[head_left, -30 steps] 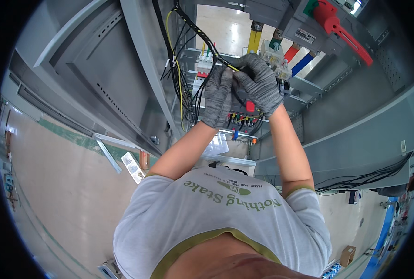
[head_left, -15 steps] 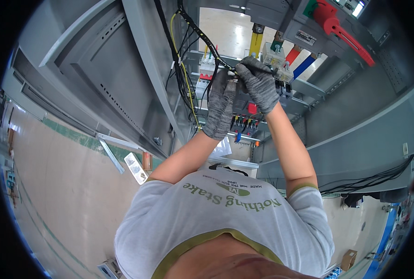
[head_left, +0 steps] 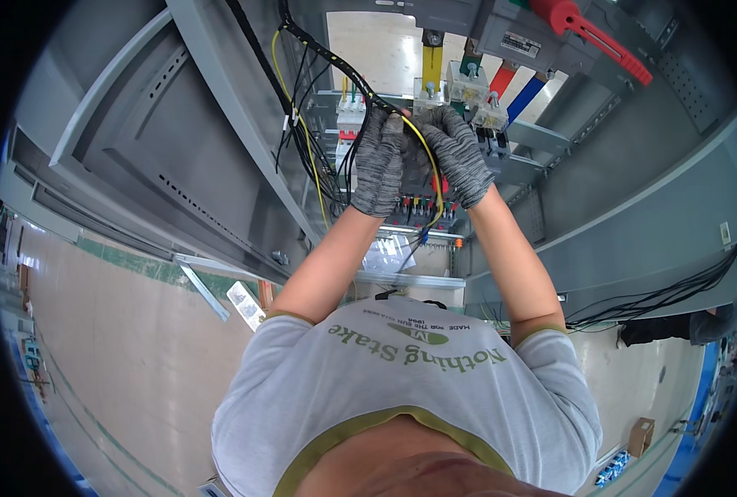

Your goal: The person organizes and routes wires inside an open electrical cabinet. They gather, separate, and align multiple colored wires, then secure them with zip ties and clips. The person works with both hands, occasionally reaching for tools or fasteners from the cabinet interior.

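My left hand [head_left: 379, 170], in a grey knit glove, is closed on the black wire bundle [head_left: 335, 60] at its lower end, inside a grey cabinet. From there a yellow wire [head_left: 425, 147] curves down between my hands toward a row of coloured terminals [head_left: 422, 207]. Just right of it, my right hand [head_left: 459, 157], gloved alike, has its fingers curled together; what they grip is hidden. Behind the fingers lie clear-covered terminal blocks [head_left: 468, 87]. Left of my left hand stands a white breaker with a red band [head_left: 348, 132].
Yellow, green, red and blue busbars [head_left: 433, 66] rise behind my hands. A red lever [head_left: 592, 41] juts out at the upper right. More black wires [head_left: 306, 153] hang along the left post. A cabinet door [head_left: 161, 149] stands at the left, and loose black cables [head_left: 666, 298] cross at the right.
The yellow wire now hangs in a curve between my hands, where it did not show before. My right hand has come slightly away from my left. The whole view has shifted a little.
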Tool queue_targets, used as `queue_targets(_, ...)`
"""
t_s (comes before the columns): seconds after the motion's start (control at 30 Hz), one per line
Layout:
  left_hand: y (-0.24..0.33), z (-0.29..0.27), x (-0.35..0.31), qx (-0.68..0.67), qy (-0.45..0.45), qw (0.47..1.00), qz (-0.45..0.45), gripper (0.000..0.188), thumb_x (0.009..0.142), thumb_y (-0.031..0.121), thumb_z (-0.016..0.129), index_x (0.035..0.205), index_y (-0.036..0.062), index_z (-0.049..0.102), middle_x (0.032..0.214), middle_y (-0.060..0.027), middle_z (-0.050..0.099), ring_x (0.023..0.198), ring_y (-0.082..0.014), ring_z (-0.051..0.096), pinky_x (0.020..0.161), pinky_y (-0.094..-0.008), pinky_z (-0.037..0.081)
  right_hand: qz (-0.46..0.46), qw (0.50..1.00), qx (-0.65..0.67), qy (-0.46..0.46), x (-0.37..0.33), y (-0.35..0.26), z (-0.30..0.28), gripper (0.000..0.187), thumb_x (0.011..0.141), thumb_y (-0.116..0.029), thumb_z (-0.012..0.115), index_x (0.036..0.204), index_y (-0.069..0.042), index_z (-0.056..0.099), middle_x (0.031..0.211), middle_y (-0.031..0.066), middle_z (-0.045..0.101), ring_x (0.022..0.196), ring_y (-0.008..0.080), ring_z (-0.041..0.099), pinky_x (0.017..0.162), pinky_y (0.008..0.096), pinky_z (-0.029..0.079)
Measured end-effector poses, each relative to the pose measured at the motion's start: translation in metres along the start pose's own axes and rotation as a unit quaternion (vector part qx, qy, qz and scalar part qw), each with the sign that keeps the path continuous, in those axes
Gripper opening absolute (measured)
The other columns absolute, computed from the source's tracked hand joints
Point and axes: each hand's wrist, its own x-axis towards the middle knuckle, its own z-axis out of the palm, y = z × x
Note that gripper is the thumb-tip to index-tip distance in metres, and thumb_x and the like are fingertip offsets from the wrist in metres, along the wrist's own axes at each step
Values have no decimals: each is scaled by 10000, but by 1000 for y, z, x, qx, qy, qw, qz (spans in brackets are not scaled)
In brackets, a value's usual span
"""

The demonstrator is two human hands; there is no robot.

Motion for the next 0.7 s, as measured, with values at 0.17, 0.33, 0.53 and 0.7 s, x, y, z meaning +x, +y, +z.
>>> queue_targets(0.17,-3,-6,-2,28,40,999,-21,174,959,172,508,1039,40,587,783,38,530,622,-15,394,562,-167,339,22,995,-67,-75,-1,-11,-9,163,910,-153,552,978,-12,597,792,33,617,631,82,545,570,213,452)
queue_targets(0.33,5,0,-5,28,18,999,-19,192,963,199,499,1019,38,587,749,28,537,591,-15,382,532,-169,309,6,995,-20,-102,5,-15,-11,177,908,-156,553,963,5,602,749,35,599,611,95,547,550,228,450)
queue_targets(0.53,0,-6,-2,76,29,997,-3,202,969,202,480,1005,35,587,695,28,518,550,-16,352,490,-178,269,10,986,-100,-136,8,-24,-19,259,915,-187,518,1086,-16,612,960,68,630,864,124,578,785,228,467)
queue_targets(0.7,1,-1,-3,86,41,995,2,197,964,201,489,996,32,585,685,16,523,533,-21,348,486,-178,264,66,987,-34,-142,9,-23,-20,272,918,-204,530,1108,-26,609,970,57,635,858,109,579,748,217,476)
